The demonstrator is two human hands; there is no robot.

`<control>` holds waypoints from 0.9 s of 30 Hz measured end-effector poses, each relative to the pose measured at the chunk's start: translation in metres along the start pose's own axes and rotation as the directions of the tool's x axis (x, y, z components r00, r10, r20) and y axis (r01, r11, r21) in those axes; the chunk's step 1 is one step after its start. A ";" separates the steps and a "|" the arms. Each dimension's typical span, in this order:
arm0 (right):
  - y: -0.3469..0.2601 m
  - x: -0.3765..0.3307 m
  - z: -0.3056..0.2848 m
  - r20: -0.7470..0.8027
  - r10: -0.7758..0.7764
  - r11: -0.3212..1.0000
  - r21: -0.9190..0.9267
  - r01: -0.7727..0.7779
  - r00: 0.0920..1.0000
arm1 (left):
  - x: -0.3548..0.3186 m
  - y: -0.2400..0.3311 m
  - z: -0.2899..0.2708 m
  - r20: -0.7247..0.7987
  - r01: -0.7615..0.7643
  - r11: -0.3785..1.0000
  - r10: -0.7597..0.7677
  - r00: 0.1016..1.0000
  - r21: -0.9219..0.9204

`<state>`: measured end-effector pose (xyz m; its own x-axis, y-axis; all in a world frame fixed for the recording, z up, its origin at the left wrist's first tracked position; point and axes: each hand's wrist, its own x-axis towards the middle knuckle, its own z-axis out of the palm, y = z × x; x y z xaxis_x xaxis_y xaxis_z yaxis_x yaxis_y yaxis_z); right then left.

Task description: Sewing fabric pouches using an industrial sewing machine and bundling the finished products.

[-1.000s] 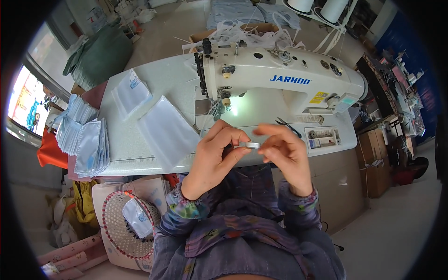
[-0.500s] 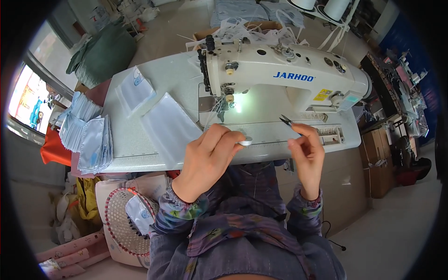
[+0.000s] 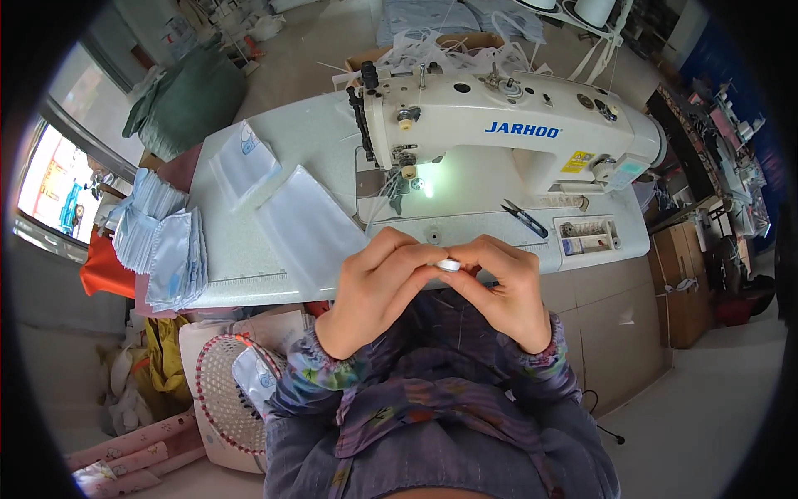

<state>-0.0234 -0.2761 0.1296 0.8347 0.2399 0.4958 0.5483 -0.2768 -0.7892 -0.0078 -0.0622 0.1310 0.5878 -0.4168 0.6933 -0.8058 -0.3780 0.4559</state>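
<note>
Small, round and white, a bobbin [image 3: 449, 265] is pinched between both my hands just in front of the table's front edge. My left hand [image 3: 371, 284] holds it from one side with closed fingers. From the other side, my right hand [image 3: 504, 283] grips it between thumb and fingertips. Black-handled thread snips [image 3: 527, 220] lie on the white table [image 3: 316, 133] beyond my right hand. A white sewing machine [image 3: 499, 116] stands behind them, its lamp lit by the needle. White fabric [image 3: 307, 224] rests flat left of the needle, near my left hand.
A smaller printed fabric piece [image 3: 245, 164] and a tied stack of pouches [image 3: 158, 229] lie at the left. Right of the snips is a compartment tray [image 3: 592, 236] set in the table. A mesh basket [image 3: 220, 395] stands below left; thread cones [image 3: 594, 12] stand far right.
The snips have left my right hand and now lie on the table. My right hand has come left to meet my left hand, and both now hold the bobbin.
</note>
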 end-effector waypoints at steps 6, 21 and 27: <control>0.004 -0.002 0.011 -0.170 -0.235 0.941 -0.285 0.180 0.957 | -0.014 0.005 0.032 0.100 0.460 0.654 -0.510 0.854 -0.600; 0.090 -0.142 -0.146 -0.655 0.425 0.901 0.242 -0.360 0.625 | -0.005 -0.017 0.004 -0.018 0.258 0.965 -0.259 0.966 -0.033; 0.177 -0.403 -0.328 -0.950 0.141 0.277 -0.231 -0.933 0.277 | 0.007 -0.027 0.009 0.078 0.176 0.984 -0.178 0.981 0.039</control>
<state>-0.2458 -0.7272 -0.0906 0.3582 -0.8568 0.3708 -0.6149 -0.5154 -0.5969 0.0186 -0.0625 0.1180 0.7259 -0.4061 0.5552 -0.6865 -0.4775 0.5484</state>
